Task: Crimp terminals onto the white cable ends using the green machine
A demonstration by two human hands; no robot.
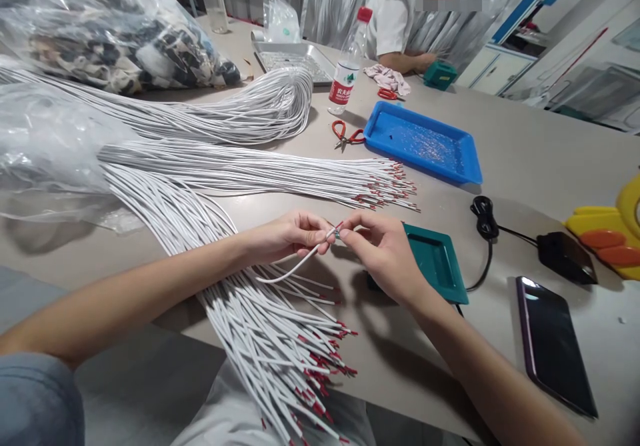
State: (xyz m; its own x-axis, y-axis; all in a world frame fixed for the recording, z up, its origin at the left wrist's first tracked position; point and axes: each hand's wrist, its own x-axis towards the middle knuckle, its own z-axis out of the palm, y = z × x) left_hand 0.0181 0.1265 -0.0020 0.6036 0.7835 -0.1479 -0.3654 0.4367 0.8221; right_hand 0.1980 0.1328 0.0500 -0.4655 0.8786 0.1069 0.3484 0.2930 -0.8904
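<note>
My left hand point(306, 234) pinches a white cable point(293, 271) close to its red-tipped end. Fingers of my right hand point(377, 246) are closed at that same end, on a tiny piece too small to make out. Beneath my hands a bundle of white cables point(250, 326) with red ends fans over the table edge toward my lap. Behind it lies a second bundle of white cables point(260, 169), its red ends pointing right. A green tray-like box point(440, 263) sits just beyond my right wrist, partly hidden by it.
A blue tray point(420, 141) with small scraps, red-handled cutters point(345, 136) and a water bottle point(346, 66) stand farther back. At right are a phone point(555, 346), a black adapter point(566, 257) and a yellow object point(607, 233). Another person point(400, 19) sits across the table.
</note>
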